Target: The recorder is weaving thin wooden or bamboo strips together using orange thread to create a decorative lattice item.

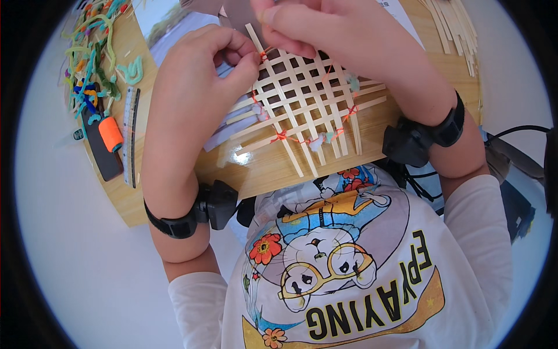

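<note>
A woven lattice of pale wooden strips (300,87) lies on the table in front of me, with square gaps between the strips. Orange thread (281,135) is knotted around several strip crossings along its edge, and small pale fluffy tufts (317,141) sit between the knots. My left hand (218,61) is closed in a pinch at the lattice's far left corner, its fingertips on the orange thread beside a knot. Above that corner my right hand (314,26) is closed, fingertips pressed together near the top edge; what they hold, if anything, cannot be made out.
A tangle of coloured fuzzy stems (93,52) covers the table's far left. Closer in are an orange thread spool (110,134), a dark flat case (102,152) and a ruler (131,136). Loose wooden strips (453,26) lie at far right. Printed sheets (174,26) lie beyond the lattice.
</note>
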`<state>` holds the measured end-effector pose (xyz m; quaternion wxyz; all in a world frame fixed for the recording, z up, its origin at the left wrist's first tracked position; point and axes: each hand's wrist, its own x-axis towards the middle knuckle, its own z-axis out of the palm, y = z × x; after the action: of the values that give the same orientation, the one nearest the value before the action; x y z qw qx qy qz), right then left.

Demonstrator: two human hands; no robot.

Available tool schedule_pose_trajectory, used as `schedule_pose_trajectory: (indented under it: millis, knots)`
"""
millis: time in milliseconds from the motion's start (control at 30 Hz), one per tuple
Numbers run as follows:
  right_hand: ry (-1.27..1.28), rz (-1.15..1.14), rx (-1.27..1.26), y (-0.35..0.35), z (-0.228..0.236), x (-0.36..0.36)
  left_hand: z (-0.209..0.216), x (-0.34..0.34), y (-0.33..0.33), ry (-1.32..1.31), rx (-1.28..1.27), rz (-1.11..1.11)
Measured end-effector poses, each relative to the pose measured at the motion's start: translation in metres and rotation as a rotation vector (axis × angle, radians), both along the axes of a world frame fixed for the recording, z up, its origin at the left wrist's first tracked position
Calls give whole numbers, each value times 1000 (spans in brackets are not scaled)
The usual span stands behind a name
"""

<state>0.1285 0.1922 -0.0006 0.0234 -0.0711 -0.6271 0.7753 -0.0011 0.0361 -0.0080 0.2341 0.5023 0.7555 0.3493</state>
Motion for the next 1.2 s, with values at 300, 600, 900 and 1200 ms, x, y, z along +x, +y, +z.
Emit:
schedule_pose_trajectory:
  millis: [300, 600, 900, 1200]
  knots:
    - [-32, 54, -117, 6, 1, -3, 1, -1, -2, 54, -41, -47]
    - [-90, -40, -90, 4, 1, -5, 12, -4, -5, 35, 17, 36]
    - [138, 100, -113, 5, -10, -4, 23, 17, -2, -118, -50, 147]
    - [-84, -182, 43, 1, 19, -4, 21, 10, -2, -13, 129, 240]
